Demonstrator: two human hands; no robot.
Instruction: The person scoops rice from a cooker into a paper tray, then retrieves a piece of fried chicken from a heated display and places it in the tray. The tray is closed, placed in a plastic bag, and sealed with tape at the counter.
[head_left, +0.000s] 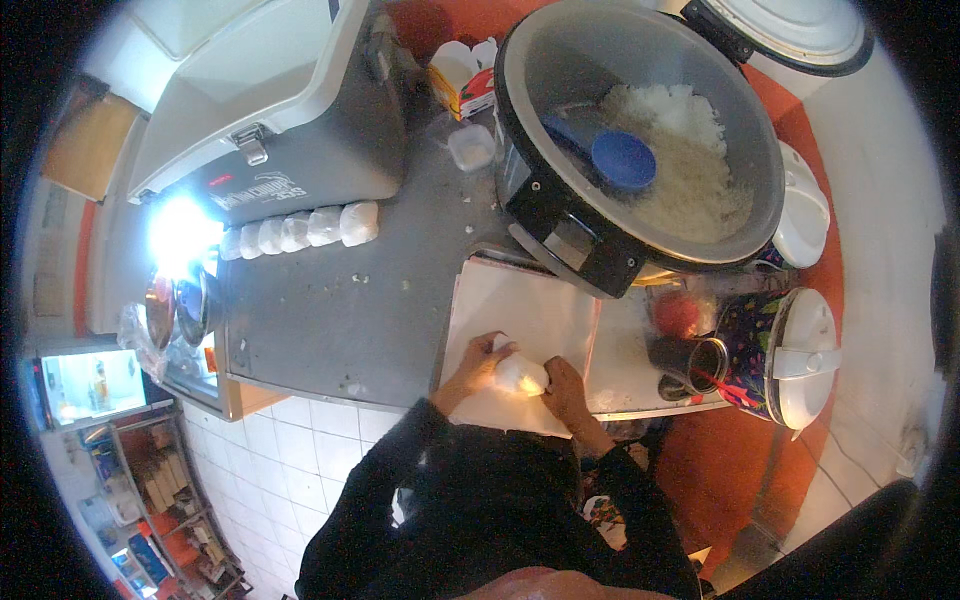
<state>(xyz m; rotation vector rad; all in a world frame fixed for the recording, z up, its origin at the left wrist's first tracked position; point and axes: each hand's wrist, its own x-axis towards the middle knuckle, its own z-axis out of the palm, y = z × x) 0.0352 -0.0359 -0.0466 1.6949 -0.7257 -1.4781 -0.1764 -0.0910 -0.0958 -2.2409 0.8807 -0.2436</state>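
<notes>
Both hands hold a rounded white paper-wrapped bundle (519, 374) over a stack of white paper sheets (525, 307). My left hand (480, 364) grips its left side, fingers at the upper edge. At its right side my right hand (564, 386) has its fingers closed on the wrapping. What lies inside is hidden. Several similar white wrapped bundles (295, 231) stand in a row along the base of a grey cooler. Beyond the paper stands a large open rice cooker (517, 150) with white rice (675, 165) and a blue scoop (624, 159) in it.
The grey hard cooler (322, 142) takes up the back left of the metal table (337, 322). A small plastic container (472, 148) and a paper food box (461, 75) are behind. On the right are a metal cup (707, 365) and a patterned jug with a white lid (750, 352).
</notes>
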